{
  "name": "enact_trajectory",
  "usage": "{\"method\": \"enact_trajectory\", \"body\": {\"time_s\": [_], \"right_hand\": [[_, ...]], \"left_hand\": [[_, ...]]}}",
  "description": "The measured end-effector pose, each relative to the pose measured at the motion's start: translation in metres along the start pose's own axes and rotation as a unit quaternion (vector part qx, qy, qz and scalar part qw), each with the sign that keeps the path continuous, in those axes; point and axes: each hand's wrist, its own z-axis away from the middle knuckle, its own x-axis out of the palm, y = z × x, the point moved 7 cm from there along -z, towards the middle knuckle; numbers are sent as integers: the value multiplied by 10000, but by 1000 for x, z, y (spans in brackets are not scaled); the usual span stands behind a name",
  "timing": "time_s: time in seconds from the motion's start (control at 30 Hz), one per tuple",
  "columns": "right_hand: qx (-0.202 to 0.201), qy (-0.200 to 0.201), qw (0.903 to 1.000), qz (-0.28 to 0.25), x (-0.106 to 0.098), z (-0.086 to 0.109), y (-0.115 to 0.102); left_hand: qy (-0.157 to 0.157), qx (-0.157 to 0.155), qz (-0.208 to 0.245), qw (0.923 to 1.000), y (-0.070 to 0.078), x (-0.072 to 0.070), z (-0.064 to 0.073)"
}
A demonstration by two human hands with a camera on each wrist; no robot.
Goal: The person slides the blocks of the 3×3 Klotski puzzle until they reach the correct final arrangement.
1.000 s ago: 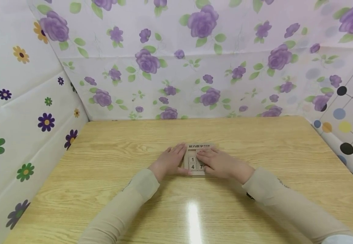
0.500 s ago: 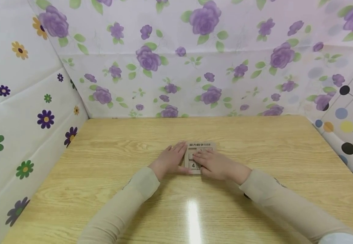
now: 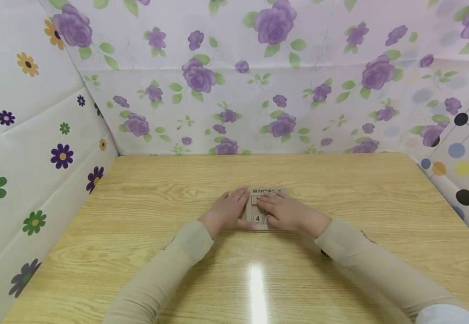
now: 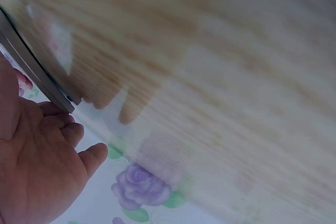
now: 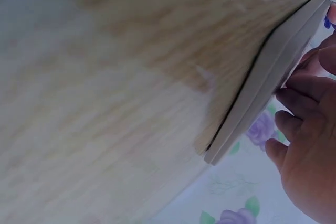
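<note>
A small number sliding puzzle [image 3: 270, 227] with a light frame lies flat on the table, dark print along its top. My left hand [image 3: 226, 212] rests along its left side with the fingers extended, the thumb on the front left corner. My right hand [image 3: 292, 213] lies over the right part of the puzzle, fingertips on the tile [image 3: 256, 199] in the upper left slot. Below that tile is a gap, then the tile marked 4 [image 3: 257, 219]. The right hand hides most other tiles. Both wrist views show the puzzle's side edge [image 5: 270, 66] beside the fingers.
The wooden table [image 3: 169, 189] extends all round the puzzle. A floral sheet [image 3: 234, 90] hangs behind it, with patterned sheets at left and right. A small dark object [image 3: 325, 253] shows under the right sleeve.
My right hand has shifted left over the puzzle, then its fingertips upward. The tile marked 1 has slid from the middle left slot into the upper left one. My left hand stays in place.
</note>
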Motion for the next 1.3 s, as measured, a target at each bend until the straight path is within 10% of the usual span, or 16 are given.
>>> {"method": "enact_trajectory", "body": {"time_s": [0.53, 1.3], "right_hand": [[-671, 244, 9967, 387, 7, 31, -25], [-271, 129, 9995, 128, 3, 20, -7]], "left_hand": [[51, -23, 82, 10000, -1, -1, 1], [75, 12, 71, 9999, 2, -3, 2]]}}
